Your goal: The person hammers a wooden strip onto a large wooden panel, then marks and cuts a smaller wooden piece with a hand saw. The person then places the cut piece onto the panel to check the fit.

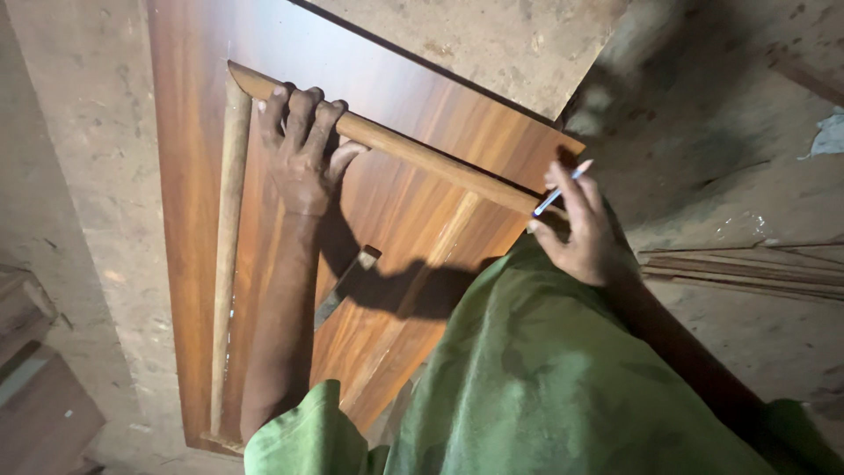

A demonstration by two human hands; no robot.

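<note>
A reddish-brown laminated wooden panel lies flat on a dusty surface. Two thin wooden moulding strips rest on it: one strip runs across the top, the other strip runs down the left side, and they meet at a corner. My left hand presses down on the top strip near that corner. My right hand holds a pen, its tip at the right end of the top strip. A small dark tool lies on the panel under my left forearm.
A rough particle board sheet overlaps the panel's far edge. Thin wood strips lie on the dirt floor at the right. Wooden pieces sit at the lower left. My green garment covers the lower middle.
</note>
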